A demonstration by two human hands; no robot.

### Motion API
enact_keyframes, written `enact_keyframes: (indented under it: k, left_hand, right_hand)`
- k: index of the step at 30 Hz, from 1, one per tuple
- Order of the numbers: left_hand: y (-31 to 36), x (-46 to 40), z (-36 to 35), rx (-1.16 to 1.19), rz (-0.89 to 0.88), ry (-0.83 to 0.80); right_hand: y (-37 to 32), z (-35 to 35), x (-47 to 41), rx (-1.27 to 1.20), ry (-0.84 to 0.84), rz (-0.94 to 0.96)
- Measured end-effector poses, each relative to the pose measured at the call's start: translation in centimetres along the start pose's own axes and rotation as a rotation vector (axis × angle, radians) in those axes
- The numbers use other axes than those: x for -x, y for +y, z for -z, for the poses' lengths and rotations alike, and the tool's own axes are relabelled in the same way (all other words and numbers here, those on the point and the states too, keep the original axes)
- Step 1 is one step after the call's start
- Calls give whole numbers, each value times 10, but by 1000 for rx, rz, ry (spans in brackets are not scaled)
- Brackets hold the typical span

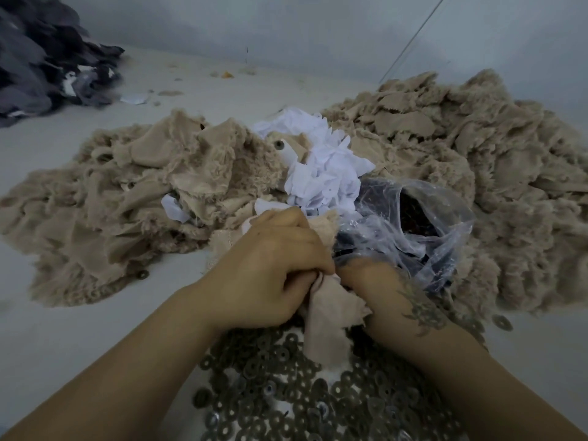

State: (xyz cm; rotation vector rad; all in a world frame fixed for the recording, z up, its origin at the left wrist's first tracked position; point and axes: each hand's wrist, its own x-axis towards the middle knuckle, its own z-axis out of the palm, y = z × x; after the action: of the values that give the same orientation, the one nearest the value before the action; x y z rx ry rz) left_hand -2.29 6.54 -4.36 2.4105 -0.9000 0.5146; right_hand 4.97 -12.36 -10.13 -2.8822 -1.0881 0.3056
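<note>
My left hand (pixel 270 265) is clenched round a beige fabric piece (pixel 331 323), bunched, I judge, to steady one spot for fitting. The right hand (pixel 362 278) meets it there, but its fingers are hidden, so I cannot tell its grip. The piece hangs over washers (pixel 280 399) heaped near for reach. Farther off, a plastic bag (pixel 423 230), white scraps (pixel 324 173) and beige fur piles (pixel 127 192) lie on the pale table (pixel 63 338), with a grey wall (pixel 286 27) beyond.

No lettering can be read from here: the beige fabric piece (pixel 331 323), the white scraps (pixel 321 173), the clear plastic bag (pixel 445 214) and the metal washers (pixel 286 393) show no legible print.
</note>
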Motion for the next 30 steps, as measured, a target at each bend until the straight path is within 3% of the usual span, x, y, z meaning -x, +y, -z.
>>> enact_keyframes:
  k: [4, 6, 8, 12, 15, 26, 30]
  left_hand:
    - [-5, -9, -7, 175, -11, -34]
    - [-5, -7, -16, 159, -38, -35]
    - [-5, 0, -25, 116, -61, 26]
    - [-7, 11, -35, -65, -156, 178]
    - [-5, 12, -38, -134, -155, 275]
    - [-3, 13, -40, -67, -169, 382]
    - [-3, 11, -41, -34, -195, 386]
  right_hand:
    - [-5, 10, 16, -115, 198, 47]
    - [-8, 18, 28, -381, 406, -17]
    - [-9, 31, 39, -723, 477, -134]
    - [-14, 55, 49, -1334, 357, -180]
    - [-21, 58, 49, -1568, 326, -231]
    - [-32, 50, 44, -1933, 73, -411]
    - [-31, 48, 43, -1938, 34, -399]
